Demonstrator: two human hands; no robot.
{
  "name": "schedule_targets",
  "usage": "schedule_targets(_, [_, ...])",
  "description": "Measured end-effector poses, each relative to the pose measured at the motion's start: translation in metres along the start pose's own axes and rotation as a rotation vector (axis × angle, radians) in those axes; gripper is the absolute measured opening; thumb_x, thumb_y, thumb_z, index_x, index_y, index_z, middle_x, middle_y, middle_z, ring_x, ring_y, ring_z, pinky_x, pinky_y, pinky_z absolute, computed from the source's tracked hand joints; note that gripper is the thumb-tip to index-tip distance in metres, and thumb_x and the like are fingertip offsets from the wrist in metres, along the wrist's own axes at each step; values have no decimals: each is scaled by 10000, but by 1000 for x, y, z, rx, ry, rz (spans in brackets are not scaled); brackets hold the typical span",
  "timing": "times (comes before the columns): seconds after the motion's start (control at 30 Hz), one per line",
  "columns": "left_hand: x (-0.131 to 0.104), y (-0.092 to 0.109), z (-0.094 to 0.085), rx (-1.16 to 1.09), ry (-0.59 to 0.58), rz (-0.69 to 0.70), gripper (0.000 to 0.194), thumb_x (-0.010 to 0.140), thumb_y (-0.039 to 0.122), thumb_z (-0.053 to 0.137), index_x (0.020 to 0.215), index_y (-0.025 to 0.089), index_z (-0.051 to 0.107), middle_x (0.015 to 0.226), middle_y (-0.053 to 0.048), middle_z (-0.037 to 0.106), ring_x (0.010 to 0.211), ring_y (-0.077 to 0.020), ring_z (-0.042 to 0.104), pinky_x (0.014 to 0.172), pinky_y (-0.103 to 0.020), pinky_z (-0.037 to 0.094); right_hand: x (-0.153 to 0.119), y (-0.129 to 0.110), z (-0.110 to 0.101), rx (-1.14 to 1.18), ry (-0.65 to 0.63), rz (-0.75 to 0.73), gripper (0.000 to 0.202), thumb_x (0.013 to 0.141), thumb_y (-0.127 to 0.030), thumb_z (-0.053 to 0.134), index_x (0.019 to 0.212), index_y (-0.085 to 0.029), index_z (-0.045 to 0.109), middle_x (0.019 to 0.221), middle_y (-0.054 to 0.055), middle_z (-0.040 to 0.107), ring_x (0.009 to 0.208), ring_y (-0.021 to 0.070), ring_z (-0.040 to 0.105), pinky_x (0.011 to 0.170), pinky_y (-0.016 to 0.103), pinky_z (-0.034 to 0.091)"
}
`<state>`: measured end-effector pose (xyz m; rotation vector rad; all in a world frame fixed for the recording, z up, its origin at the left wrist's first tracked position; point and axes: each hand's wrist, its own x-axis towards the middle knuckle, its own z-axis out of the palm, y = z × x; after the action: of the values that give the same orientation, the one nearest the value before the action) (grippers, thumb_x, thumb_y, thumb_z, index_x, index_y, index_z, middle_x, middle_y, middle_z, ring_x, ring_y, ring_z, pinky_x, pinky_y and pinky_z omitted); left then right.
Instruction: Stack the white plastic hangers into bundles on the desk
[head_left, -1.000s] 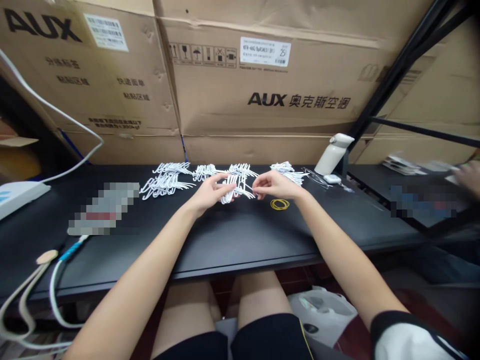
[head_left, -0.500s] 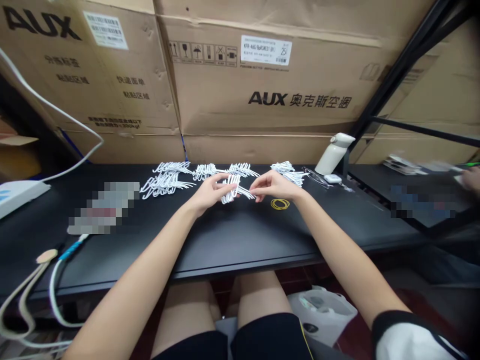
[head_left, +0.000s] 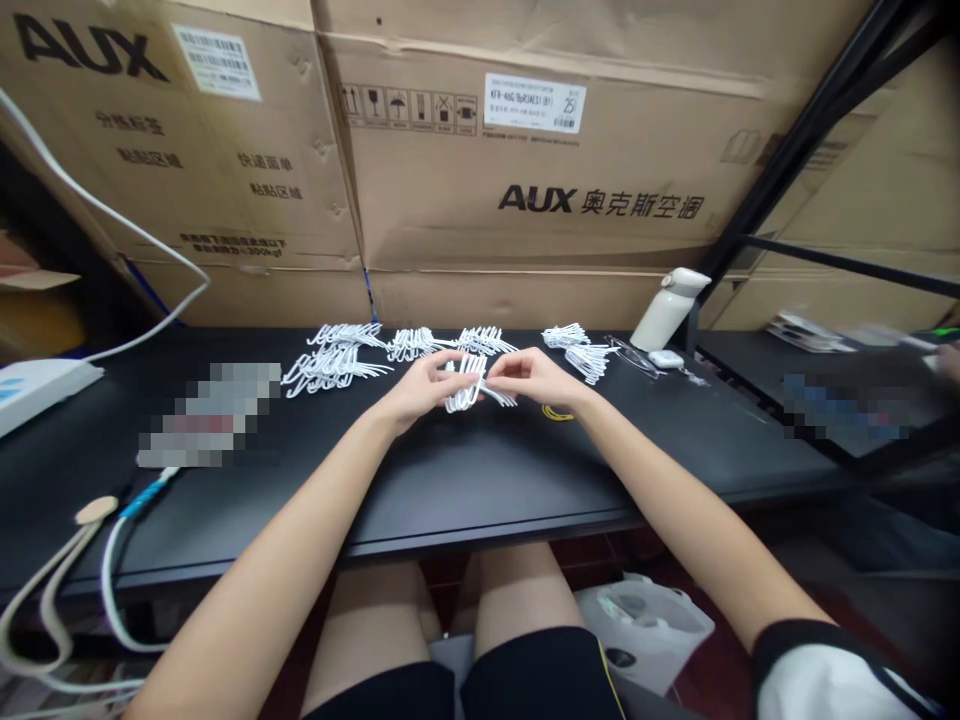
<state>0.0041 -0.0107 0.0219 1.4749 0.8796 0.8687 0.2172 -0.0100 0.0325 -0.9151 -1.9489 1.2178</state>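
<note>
My left hand is closed round the looped end of a bundle of white hooks, held just above the black table. Fingers of my right hand pinch the same bundle near its middle, where the thin stems fan out to the right. Similar white bundles lie behind: a large pile at the left, one and another beyond my hands, and a pair to the right. A yellow band loop lies partly hidden under my right hand.
The black table carries a blurred-out phone-like object at the left. A white bottle, glasses and a small white case stand or lie at the back right. Cardboard boxes line the back. Another person's hand shows far right.
My right hand has moved left along the bundle, from the stem tips to its middle. It now covers part of the yellow band loop.
</note>
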Motion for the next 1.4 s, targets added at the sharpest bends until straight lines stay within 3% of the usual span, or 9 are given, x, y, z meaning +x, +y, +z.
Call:
schedule_targets(0.2, [2,-4,0,5,-30,25,580,680,439,776,1139,167,547,800,-76,729,717,-207,689,622,-289,495,3,8,11,9,96,-64,297,704,-430,725,706,-141,654,687,37,677,586,123,565,579,258,453])
schedule_targets(0.47, [2,-6,0,64,-35,30,570,689,471,759,1116,161,543,825,-90,739,743,-222,696,635,-291,484,3,11,16,-51,114,-101,275,715,-408,719,674,-153,623,689,42,685,641,158,626,619,278,496])
schedule_targets(0.83, [0,-3,0,83,-68,21,559,694,438,765,1128,162,545,816,-88,746,724,-214,698,667,-303,477,2,10,12,83,37,-32,230,664,-343,766,698,-132,680,716,66,727,702,191,696,692,299,539])
schedule_targets(1.17, [0,-4,0,95,-127,12,568,702,448,755,1148,155,561,803,-92,747,771,-232,697,687,-313,477,3,13,13,99,29,20,193,639,-280,772,666,-126,658,711,67,735,701,186,707,650,262,525])
schedule_targets(1.4, [-1,-3,1,127,-137,16,532,734,472,718,1133,152,571,772,-83,744,672,-196,680,564,-268,441,2,12,12,98,41,22,213,632,-297,781,658,-132,647,701,72,728,705,200,707,663,286,536])
